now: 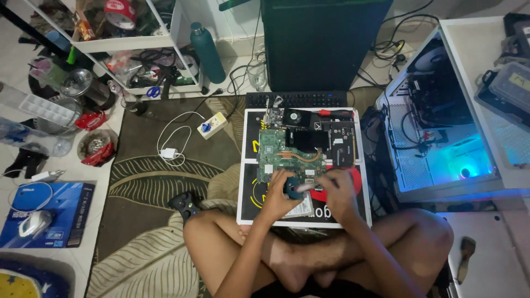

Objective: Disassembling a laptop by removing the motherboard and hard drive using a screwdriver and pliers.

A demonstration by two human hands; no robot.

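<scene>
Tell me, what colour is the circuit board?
Green, on the circuit board by both hands, seen from the head camera.

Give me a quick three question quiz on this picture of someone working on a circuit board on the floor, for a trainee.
1. True or false: the green circuit board lies on a flat box.
2. Which hand grips the small dark round part? A left hand, B right hand, C neither.
3. Fill in: the red-handled screwdriver lies just in front of the black ____.

Key
1. True.
2. A; the right hand only reaches toward it.
3. Keyboard.
</scene>
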